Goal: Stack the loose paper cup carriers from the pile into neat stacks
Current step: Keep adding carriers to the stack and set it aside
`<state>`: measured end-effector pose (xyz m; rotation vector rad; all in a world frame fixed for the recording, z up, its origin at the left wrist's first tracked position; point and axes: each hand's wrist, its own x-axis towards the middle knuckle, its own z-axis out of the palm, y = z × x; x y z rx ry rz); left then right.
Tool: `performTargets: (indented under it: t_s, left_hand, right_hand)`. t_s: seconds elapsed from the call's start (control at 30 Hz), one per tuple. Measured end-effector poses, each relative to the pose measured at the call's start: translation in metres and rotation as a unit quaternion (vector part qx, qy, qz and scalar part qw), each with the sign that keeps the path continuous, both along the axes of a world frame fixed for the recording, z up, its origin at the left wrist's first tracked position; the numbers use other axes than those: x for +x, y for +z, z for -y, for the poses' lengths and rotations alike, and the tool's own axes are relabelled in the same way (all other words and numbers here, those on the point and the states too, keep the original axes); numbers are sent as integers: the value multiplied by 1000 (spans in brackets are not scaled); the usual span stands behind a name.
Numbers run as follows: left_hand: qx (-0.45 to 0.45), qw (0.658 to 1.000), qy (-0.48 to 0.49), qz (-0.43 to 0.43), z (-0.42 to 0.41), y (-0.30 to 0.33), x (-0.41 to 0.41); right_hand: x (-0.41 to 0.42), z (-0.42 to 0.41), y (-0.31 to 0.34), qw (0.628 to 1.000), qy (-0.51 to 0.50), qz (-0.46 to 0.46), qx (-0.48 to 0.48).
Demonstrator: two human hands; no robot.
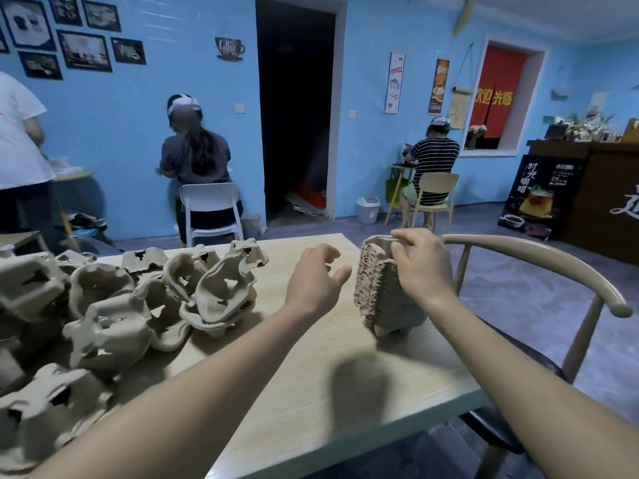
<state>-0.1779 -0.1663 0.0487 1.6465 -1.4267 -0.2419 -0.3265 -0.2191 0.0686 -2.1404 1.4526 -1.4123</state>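
A: What is the right hand doing?

B: It is resting on top of the stack of carriers, and its fingers are curling over the top carrier and gripping its edge. The stack is standing on the wooden table, at the right side, near the chair.

A: And the left hand?

B: It is hovering just beside the stack, apart from it. Its fingers are spreading, a little bent, and holding nothing.

A: Where are the loose ones?

B: The pile of loose carriers is lying on the left part of the table, well apart from the stack.
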Motion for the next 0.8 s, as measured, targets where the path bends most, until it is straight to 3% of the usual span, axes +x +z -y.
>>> performTargets:
  t_s: [0.27, 0.8]
  left_hand:
    - [5, 997, 57, 53, -51, -35, 69]
    - [28, 980, 163, 111, -81, -81, 132]
  right_hand:
    - [65, -32, -30, 996, 86, -21, -19]
    - [124, -43, -130, 979, 110, -113, 128]
